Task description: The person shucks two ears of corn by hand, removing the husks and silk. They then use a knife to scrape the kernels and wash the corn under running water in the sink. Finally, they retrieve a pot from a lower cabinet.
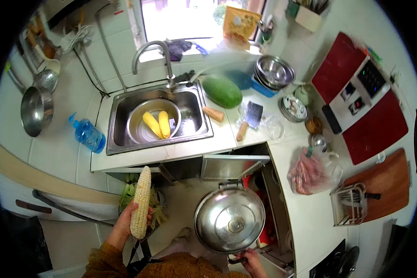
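Observation:
My left hand (125,219) is closed around a husked ear of pale corn (141,201), held upright in front of the sink. In my right hand (252,264) is the dark near handle of a round pot covered by a shiny metal lid (226,222). The pot hangs over the floor, beside an open cabinet. Two yellow ears of corn (157,124) lie in a steel basin (133,110) inside the sink (194,127). Green husks (128,191) sit low behind my left hand, partly hidden by it.
An open cabinet door (229,165) juts out below the counter. Blue bottled soap (89,135) stands left of the sink. A green melon (222,91), stacked steel bowls (275,73), a bag of meat (307,173) and a knife rack (349,205) occupy the counter.

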A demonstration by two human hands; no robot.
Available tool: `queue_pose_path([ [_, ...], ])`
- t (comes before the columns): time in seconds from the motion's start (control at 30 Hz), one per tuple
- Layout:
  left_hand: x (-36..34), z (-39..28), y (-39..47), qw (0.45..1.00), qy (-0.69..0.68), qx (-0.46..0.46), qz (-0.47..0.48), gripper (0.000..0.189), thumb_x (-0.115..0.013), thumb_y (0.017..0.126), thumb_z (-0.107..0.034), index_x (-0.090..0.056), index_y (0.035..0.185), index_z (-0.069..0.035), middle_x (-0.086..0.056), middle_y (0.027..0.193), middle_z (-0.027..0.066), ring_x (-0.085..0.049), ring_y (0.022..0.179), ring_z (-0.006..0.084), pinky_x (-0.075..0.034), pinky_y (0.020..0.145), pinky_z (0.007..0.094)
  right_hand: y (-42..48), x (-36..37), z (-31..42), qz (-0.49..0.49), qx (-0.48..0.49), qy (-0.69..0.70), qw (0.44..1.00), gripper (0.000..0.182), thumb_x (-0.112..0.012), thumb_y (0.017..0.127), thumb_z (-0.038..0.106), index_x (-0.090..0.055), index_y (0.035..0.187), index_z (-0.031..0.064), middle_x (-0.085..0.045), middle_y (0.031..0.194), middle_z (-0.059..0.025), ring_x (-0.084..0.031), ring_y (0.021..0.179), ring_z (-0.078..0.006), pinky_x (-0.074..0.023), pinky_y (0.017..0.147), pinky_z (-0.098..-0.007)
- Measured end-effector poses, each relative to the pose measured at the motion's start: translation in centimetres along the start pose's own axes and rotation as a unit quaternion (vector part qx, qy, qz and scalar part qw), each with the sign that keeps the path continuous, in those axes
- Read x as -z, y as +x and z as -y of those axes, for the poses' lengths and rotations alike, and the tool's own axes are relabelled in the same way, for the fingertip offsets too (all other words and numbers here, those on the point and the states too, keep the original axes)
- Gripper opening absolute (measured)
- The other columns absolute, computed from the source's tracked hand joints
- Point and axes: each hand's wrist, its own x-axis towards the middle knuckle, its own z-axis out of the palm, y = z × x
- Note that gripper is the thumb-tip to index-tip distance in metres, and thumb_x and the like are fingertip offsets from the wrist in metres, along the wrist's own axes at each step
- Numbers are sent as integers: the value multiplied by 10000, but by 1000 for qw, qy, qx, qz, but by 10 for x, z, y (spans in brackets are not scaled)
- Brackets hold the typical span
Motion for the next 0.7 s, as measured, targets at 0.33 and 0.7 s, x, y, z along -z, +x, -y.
queue_pose_path([
  [0.33, -27, -52, -4, 988, -26, -149, 12, 469, -468, 911, -342, -368, 1274, -64, -580, 960, 133, -607, 770, 192, -544, 622, 343, 59, -202, 235, 75, 49, -187, 978, 210, -443, 801, 22, -525, 976, -60, -651, 857, -160, -625, 630, -179, -482, 461, -226],
  [0.7, -59, -9, -69, 911, -142, -286, -259, 443, -481, 890, -368, -459, 1160, -18, -597, 907, 142, -601, 684, 212, -532, 578, 350, 185, -267, 307, 153, -10, -29, 988, 178, -469, 800, -3, -523, 956, -69, -620, 931, -169, -656, 819, -269, -584, 716, -364],
])
